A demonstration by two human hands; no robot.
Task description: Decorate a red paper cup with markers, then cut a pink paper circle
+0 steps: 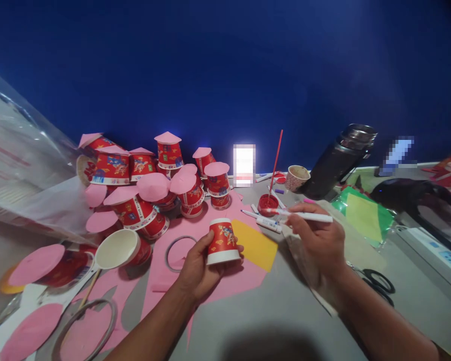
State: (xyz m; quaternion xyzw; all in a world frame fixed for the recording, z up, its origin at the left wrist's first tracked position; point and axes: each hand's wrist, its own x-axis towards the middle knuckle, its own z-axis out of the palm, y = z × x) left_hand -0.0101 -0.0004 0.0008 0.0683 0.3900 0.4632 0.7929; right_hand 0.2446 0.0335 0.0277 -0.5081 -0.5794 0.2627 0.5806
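My left hand (pixel 198 268) is closed round a red printed paper cup (pixel 222 241), held upside down over a pink paper sheet (pixel 195 260). My right hand (pixel 315 240) pinches a white marker pen (pixel 304 215), which lies level and points left toward the cup. A yellow paper piece (pixel 254 244) lies on the table between the two hands. Behind the hands stands a small red pot (pixel 267 204) with a red stick (pixel 275 163) leaning in it.
A pile of upturned red cups with pink cone tops (pixel 154 175) fills the back left. Pink circles (pixel 35 263), a metal ring (pixel 177 253) and a clear plastic bag (pixel 18 165) lie left. A black flask (pixel 336 160), green paper (pixel 364 213) and scissors (pixel 379 283) are right.
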